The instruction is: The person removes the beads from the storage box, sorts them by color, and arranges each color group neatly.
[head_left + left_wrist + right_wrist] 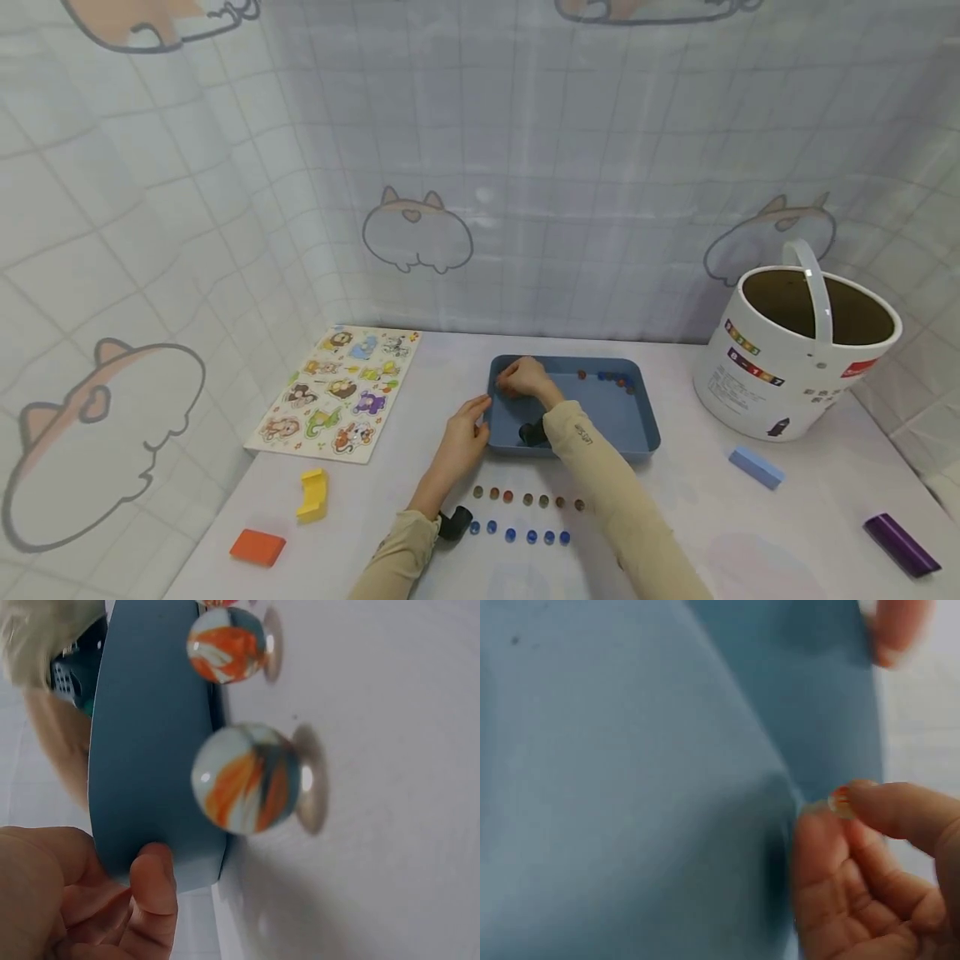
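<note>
A blue tray (630,417) stands mid-table. My right hand (516,382) reaches into its far left corner and pinches a small orange-and-clear marble (840,801) between thumb and fingertip, just above the tray floor (630,787). My left hand (478,418) holds the tray's front left corner, thumb (154,889) against the outer wall (150,735). Several more marbles (611,379) lie along the tray's back wall. In front of the tray, a row of orange marbles (525,498) and a row of blue marbles (521,536) lie on the table. Two of the orange marbles (244,778) show large in the left wrist view.
A white bucket (798,342) with a handle stands at the right. An animal puzzle board (337,392) lies at the left. Loose blocks lie around: yellow (313,494), orange (258,547), light blue (756,466), purple (900,543). A patterned curtain closes the back and left.
</note>
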`<state>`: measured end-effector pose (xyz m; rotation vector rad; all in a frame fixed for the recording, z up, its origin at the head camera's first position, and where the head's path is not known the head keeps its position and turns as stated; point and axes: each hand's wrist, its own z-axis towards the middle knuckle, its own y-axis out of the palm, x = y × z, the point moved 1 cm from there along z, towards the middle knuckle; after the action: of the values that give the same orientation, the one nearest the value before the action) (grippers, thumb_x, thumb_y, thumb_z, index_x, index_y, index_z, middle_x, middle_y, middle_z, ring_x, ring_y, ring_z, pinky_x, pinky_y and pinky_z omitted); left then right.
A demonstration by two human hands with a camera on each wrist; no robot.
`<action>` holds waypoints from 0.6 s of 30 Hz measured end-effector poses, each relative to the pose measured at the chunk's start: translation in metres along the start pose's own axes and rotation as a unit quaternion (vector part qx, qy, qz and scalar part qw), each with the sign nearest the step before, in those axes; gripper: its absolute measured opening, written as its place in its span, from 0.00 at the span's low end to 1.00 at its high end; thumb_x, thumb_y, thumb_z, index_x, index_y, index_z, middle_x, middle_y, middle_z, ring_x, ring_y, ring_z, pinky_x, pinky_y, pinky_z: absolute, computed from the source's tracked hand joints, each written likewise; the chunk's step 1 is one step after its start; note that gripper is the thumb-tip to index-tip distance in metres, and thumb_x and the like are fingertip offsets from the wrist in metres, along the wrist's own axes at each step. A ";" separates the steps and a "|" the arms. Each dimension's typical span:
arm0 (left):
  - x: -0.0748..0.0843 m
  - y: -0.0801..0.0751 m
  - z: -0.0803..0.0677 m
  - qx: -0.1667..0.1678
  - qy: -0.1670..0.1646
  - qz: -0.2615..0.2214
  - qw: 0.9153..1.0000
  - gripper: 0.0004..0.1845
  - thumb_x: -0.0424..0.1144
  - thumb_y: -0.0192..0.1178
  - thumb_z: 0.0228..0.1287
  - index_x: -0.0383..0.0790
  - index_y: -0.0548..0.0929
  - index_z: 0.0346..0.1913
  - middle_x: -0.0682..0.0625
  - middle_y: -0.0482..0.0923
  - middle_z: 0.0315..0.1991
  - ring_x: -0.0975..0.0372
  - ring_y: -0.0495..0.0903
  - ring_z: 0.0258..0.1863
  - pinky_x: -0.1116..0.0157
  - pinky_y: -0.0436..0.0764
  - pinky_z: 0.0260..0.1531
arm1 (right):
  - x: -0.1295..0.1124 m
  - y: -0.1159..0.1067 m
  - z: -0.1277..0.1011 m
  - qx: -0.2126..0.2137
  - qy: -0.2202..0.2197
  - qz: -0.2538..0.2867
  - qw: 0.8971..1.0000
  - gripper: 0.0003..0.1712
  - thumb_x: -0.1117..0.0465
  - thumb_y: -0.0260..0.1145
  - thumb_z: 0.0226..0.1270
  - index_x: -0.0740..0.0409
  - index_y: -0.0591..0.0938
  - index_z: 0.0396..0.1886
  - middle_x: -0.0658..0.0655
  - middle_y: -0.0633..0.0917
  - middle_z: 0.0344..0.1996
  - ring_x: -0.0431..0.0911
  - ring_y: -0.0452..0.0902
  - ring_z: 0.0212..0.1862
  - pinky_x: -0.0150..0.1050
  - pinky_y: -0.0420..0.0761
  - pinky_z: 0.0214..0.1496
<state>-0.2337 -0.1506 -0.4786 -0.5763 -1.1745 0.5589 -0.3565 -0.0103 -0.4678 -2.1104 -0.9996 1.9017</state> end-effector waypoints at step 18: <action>-0.003 0.000 0.002 -0.023 -0.035 -0.008 0.999 0.25 0.25 0.54 0.62 0.25 0.71 0.64 0.35 0.67 0.68 0.57 0.75 0.34 0.74 0.70 0.23 | 0.046 -0.102 -0.095 -0.047 -0.069 0.168 0.982 0.26 0.54 0.59 0.71 0.67 0.74 0.62 0.72 0.73 0.63 0.65 0.71 0.61 0.54 0.74 0.62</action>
<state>-0.2367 -0.1525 -0.4797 -0.5898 -1.2595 0.5421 -0.3083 0.1245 -0.4357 -2.3540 -0.8104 2.2235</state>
